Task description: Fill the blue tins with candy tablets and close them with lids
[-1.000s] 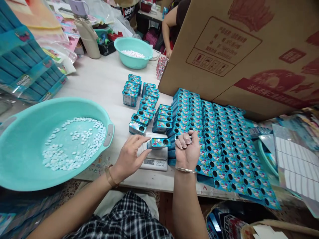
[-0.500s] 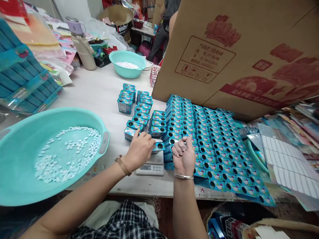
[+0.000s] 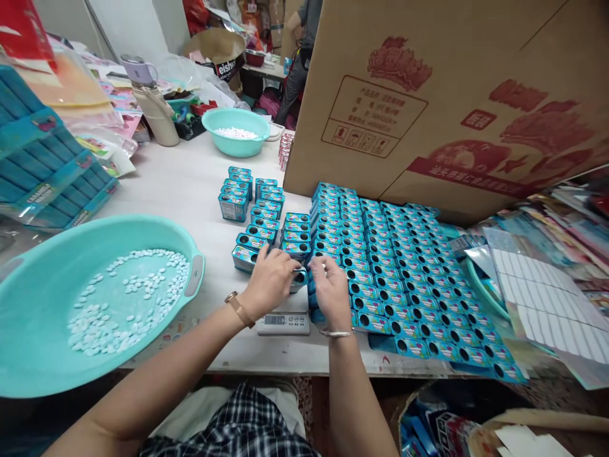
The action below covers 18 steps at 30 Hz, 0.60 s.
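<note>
My left hand is closed over a small blue tin that sits on a little digital scale at the table's front edge. My right hand is beside it, palm down, its fingertips pinched together just over the tin's right end; what they hold, if anything, is hidden. Rows of the same blue tins with round holes on top cover the table to the right. A shorter group of tins stands behind the scale.
A large teal basin with white tablets lies at the left. A smaller teal bowl of tablets and a beige flask stand at the back. A big cardboard box leans at right. Sticker sheets lie far right. Another person stands behind.
My right hand turned from a raised fist to palm down and came left to the tin. My left hand slid further over the tin. The camera tilted, shifting the scene down.
</note>
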### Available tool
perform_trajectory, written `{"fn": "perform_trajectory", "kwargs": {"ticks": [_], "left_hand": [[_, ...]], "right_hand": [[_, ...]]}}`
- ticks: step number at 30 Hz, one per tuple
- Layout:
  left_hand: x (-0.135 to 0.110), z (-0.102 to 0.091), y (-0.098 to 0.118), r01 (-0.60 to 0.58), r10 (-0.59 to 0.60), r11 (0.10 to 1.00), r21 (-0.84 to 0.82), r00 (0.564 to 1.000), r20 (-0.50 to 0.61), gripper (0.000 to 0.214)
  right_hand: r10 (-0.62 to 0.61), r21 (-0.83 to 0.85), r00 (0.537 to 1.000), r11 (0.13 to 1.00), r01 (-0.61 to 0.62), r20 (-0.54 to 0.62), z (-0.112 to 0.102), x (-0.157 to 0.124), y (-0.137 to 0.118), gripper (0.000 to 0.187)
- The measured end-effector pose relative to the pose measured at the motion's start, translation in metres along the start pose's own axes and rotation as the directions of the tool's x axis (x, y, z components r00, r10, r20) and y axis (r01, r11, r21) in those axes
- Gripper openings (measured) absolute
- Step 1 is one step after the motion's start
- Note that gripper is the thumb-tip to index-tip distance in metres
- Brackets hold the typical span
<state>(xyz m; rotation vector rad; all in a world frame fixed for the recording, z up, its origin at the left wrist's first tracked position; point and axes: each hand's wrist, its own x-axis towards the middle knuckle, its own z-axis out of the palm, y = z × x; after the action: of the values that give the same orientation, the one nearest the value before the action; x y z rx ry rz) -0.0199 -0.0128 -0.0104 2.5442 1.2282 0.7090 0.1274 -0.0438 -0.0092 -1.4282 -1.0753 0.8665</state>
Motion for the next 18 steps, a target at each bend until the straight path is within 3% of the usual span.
{"fn": "perform_trajectory", "kwargs": {"ticks": [3, 5, 9, 14, 18], "left_hand": [[-0.005, -0.009, -0.01, 0.093, -0.099, 0.993, -0.075, 0.992, -0.08, 0.017], [-0.013, -0.015, -0.017, 0.137, -0.154, 0.98, -0.146, 0.982, -0.11, 0.014], [-0.033, -0.021, -0.025, 0.188, -0.23, 0.947, -0.26, 0.963, -0.142, 0.014], [-0.048, -0.021, -0.027, 0.214, -0.283, 0.908, -0.36, 0.947, -0.154, 0.016], [-0.055, -0.019, -0.024, 0.204, -0.286, 0.891, -0.405, 0.946, -0.152, 0.016]], "right_hand": [[-0.059, -0.376, 0.985, 0.919, 0.117, 0.162, 0.001, 0.0, -0.001, 0.033], [-0.034, -0.486, 0.975, 0.863, 0.139, 0.218, 0.002, 0.0, -0.002, 0.031], [-0.006, -0.502, 0.97, 0.855, 0.13, 0.242, -0.001, 0.0, 0.0, 0.032], [-0.085, -0.422, 0.976, 0.892, 0.164, 0.199, -0.006, 0.005, -0.002, 0.035], [-0.118, -0.495, 0.967, 0.841, 0.218, 0.226, 0.0, 0.009, -0.006, 0.03]]}}
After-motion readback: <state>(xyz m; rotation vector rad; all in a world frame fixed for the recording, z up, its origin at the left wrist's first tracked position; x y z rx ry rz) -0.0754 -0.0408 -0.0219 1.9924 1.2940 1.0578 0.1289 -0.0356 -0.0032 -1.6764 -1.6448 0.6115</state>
